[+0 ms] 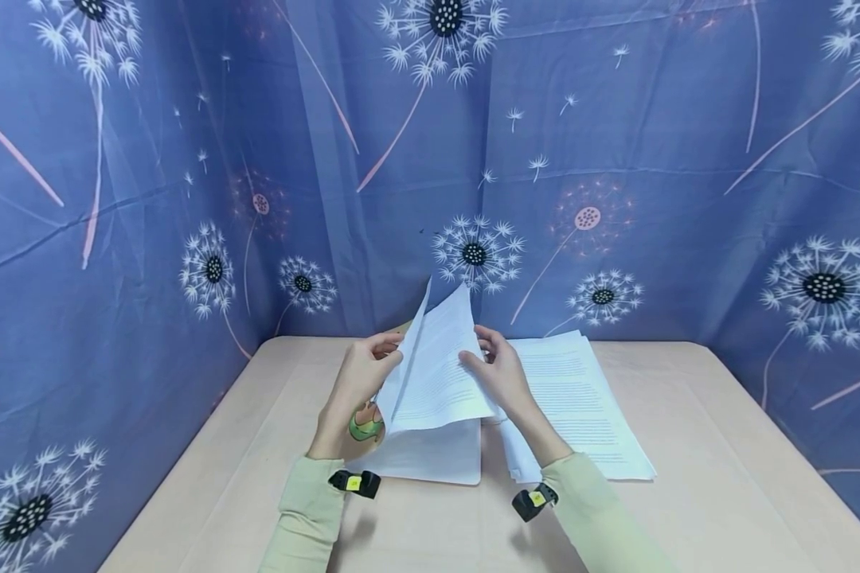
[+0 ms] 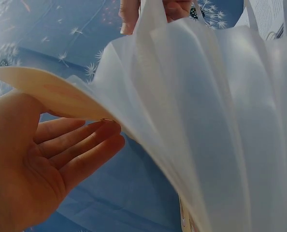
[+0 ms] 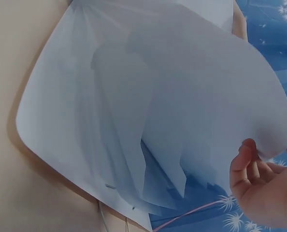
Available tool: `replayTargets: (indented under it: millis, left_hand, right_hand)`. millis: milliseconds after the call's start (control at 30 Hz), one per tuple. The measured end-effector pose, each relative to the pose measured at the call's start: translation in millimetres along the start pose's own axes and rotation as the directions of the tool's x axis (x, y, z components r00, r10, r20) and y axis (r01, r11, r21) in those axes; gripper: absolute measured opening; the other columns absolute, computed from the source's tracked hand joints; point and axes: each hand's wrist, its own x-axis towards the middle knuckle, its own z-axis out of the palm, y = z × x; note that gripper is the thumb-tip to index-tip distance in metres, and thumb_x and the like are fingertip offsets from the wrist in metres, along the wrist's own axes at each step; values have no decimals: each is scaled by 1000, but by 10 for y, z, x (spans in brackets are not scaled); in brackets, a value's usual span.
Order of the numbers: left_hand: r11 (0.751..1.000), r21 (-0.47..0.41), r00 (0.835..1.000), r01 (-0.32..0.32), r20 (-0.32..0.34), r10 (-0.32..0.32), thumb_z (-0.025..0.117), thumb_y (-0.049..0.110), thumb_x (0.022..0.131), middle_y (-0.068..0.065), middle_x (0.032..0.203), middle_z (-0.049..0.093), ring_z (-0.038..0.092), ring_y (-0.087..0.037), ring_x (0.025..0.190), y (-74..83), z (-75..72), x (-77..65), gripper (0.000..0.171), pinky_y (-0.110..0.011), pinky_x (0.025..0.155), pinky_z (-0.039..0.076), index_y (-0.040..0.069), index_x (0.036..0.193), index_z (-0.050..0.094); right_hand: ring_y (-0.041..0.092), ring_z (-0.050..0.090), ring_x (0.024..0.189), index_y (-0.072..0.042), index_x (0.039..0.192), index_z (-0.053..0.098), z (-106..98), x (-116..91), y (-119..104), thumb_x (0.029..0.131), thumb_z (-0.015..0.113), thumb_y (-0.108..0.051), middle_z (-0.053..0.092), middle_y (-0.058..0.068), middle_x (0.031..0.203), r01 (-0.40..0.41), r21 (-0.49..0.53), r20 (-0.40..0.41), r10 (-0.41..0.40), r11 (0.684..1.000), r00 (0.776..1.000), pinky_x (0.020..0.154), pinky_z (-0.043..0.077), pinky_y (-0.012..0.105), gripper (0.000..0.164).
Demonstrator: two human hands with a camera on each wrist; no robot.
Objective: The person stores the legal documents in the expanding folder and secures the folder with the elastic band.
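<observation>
A folder or booklet stands spread on the table, with a tan cover (image 2: 61,94) bearing a green printed picture (image 1: 365,423). Pale leaves (image 2: 192,92) fan out inside it, and a white panel (image 1: 430,458) lies beneath. My left hand (image 1: 364,370) holds the cover at its left edge, its fingers along the outer face. Opposite, my right hand (image 1: 500,370) pinches the edge of a printed white sheet (image 1: 440,370) between thumb and fingers. That sheet is bent and raised, hiding most of the folder's inside in the head view.
To the right lies a loose stack of printed papers (image 1: 580,406), partly behind my right forearm. The pale table (image 1: 222,493) meets a blue dandelion-print curtain (image 1: 401,215) at the back and sides. Thin cords (image 3: 102,215) show at the folder's edge.
</observation>
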Motion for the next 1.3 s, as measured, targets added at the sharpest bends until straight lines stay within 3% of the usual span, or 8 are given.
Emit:
replayTargets:
  millis: [267,433,633,867,1133,1300]
  left_hand:
    - [1000,-17,1000,9,7,-9,58,21,94,-5,111,73,66,-21,88,-16,-6,-5,35,-36,76,49,16,128,68]
    - [1000,-19,1000,13,8,-13,58,21,95,-5,112,72,67,-21,93,-13,-5,-8,35,-37,80,51,18,128,68]
    - [1000,-13,1000,3,-4,-3,58,21,94,-5,112,73,68,-21,96,-9,-2,-2,34,-38,82,52,17,127,68]
    - [1000,-24,1000,8,-1,-8,58,22,94,-5,111,73,68,-22,96,2,20,-4,36,-37,80,51,15,128,68]
    - [1000,-26,1000,15,-6,-15,58,21,94,-6,111,73,69,-22,99,24,47,4,36,-39,83,53,14,128,68]
    - [1000,-15,1000,10,-11,-11,58,21,94,-6,110,73,68,-23,102,22,70,4,35,-41,88,55,13,127,69]
  right_hand:
    - [29,60,113,-4,148,44,-21,5,-34,94,66,-17,67,18,110,-14,-14,20,14,1000,1000,107,44,47,60]
    - [26,58,105,-6,148,45,1,8,-67,94,65,-17,62,15,107,-17,29,-32,18,999,999,99,49,42,59]
    - [25,62,104,-7,148,45,58,-3,-105,94,66,-20,66,17,115,-27,26,-12,27,999,1000,96,50,39,59]
    - [22,58,97,-5,146,48,83,11,-132,92,66,-16,61,12,106,13,20,-87,-11,1000,996,87,50,30,57]
    - [28,60,104,-3,146,48,208,-62,-141,91,67,-16,62,17,111,51,-44,-53,-54,998,997,96,52,43,59]
    - [31,63,106,-1,146,47,250,-83,-150,91,67,-17,64,19,114,66,-79,-16,-67,995,998,96,52,46,60]
